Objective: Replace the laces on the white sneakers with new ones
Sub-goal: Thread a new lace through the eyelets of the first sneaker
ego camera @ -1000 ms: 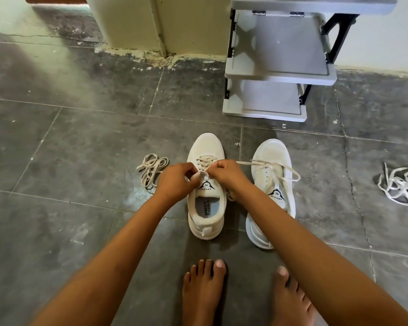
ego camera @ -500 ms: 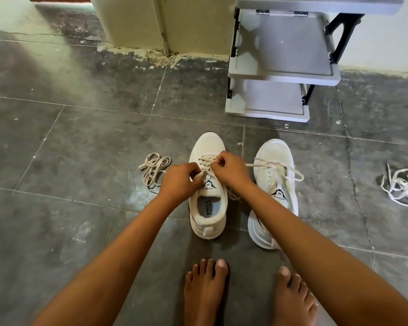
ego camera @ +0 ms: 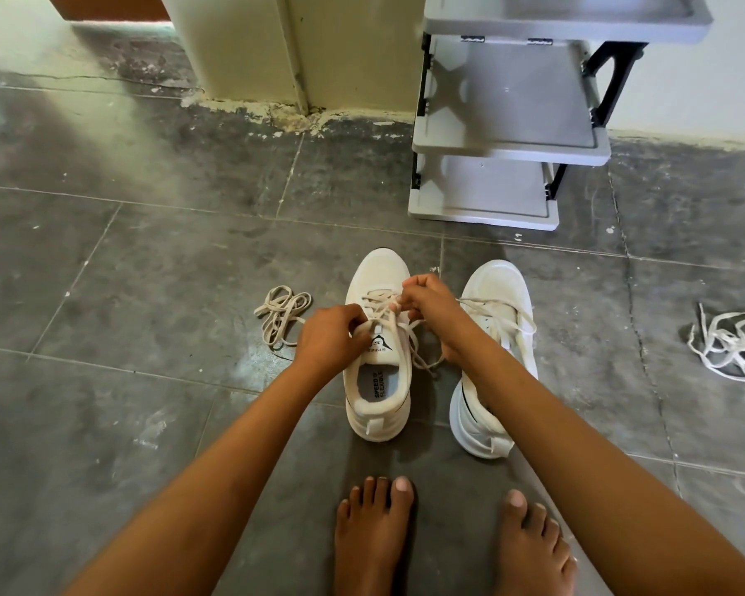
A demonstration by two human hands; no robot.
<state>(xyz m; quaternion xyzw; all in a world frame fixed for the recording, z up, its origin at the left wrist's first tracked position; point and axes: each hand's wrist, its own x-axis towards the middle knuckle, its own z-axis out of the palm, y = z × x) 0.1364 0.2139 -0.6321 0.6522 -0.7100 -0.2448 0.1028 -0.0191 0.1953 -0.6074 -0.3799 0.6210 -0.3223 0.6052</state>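
Note:
Two white sneakers stand side by side on the grey tiled floor. The left sneaker (ego camera: 379, 380) has a beige lace (ego camera: 418, 342) threaded through its eyelets. My left hand (ego camera: 330, 337) grips the tongue side of that shoe and the lace there. My right hand (ego camera: 431, 305) pinches the lace just above the eyelets. The right sneaker (ego camera: 497, 294) is laced loosely, and my right forearm covers part of it. A coiled beige lace (ego camera: 282, 314) lies on the floor left of the shoes.
A tangle of white laces (ego camera: 732, 344) lies at the far right. A grey shoe rack (ego camera: 508, 139) stands behind the sneakers, beside a cream wall corner (ego camera: 293, 49). My bare feet (ego camera: 373, 535) are on the floor in front of the shoes.
My right hand has lifted slightly up and away along the left sneaker, drawing the lace with it. My left hand stays at the tongue.

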